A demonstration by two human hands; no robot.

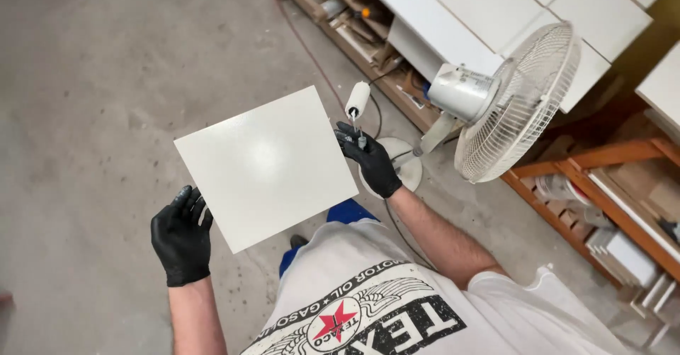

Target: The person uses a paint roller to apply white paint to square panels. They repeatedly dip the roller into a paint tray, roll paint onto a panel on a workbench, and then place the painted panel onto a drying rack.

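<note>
The person stands on a grey concrete floor (pixel 92 79) and holds a square white panel (pixel 265 165) flat in front of the body, with both hands in black gloves. The left hand (pixel 182 236) is at the lower left edge of the panel. Its palm faces up and its fingers are spread open and only a little curled, so they support the edge more than they grip it. The left forearm comes straight up from below.

The right hand (pixel 372 162) is at the right edge of the panel. Its fingers are closed around the thin handle of a small paint roller (pixel 357 107), which points upward, away from the body. Whether this hand also pinches the panel I cannot tell; it touches the edge. The right forearm is bare and bent at the elbow.

Just beside the right hand stands a white fan (pixel 506 104) on a round base. Behind it are white boards (pixel 496 8) and wooden shelves (pixel 602 185).
</note>
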